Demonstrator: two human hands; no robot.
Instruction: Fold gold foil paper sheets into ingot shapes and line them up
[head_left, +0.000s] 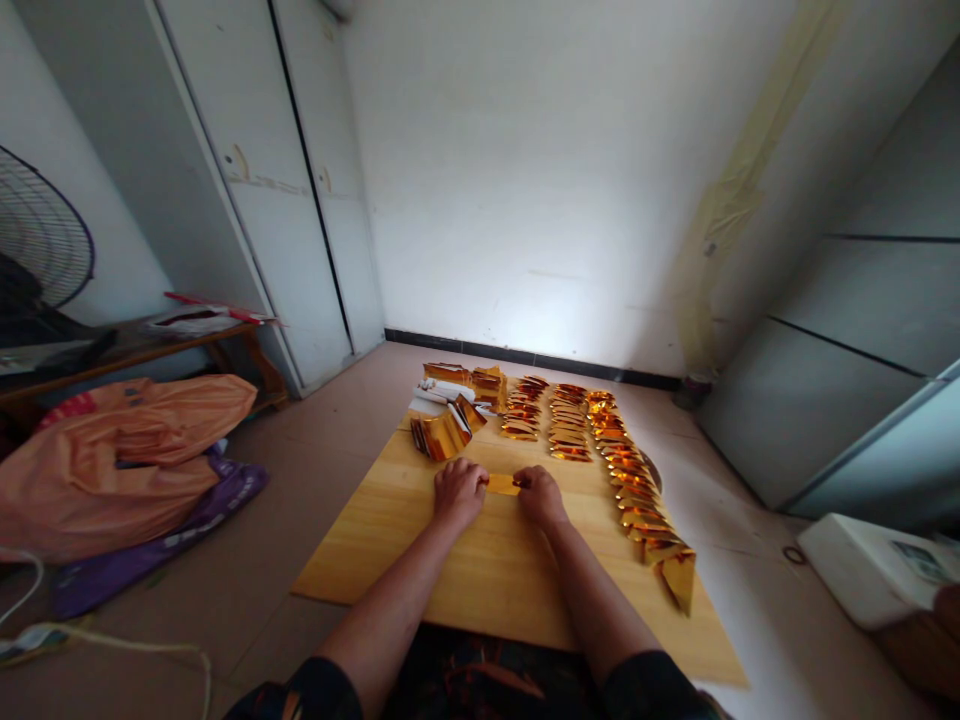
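Between my two hands, just above or on the wooden board (pixel 495 560), lies a strip of gold foil paper (pixel 503 484). My left hand (pixel 459 492) pinches its left end with curled fingers. At the right end, my right hand (pixel 541 494) grips it the same way. Beyond my left hand rests a curved stack of gold foil sheets (pixel 442 432). To the right, folded gold foil pieces stand in rows: a left row (pixel 522 408), a middle row (pixel 570 422), and a long linked chain (pixel 636 485) running down the board's right side.
More gold foil bundles (pixel 487 385) and a white wrapper (pixel 442 392) lie at the board's far left corner. An orange bag (pixel 127 460) and a purple bag (pixel 172 530) are on the floor at left. A white box (pixel 874 570) stands at right, near grey cabinets.
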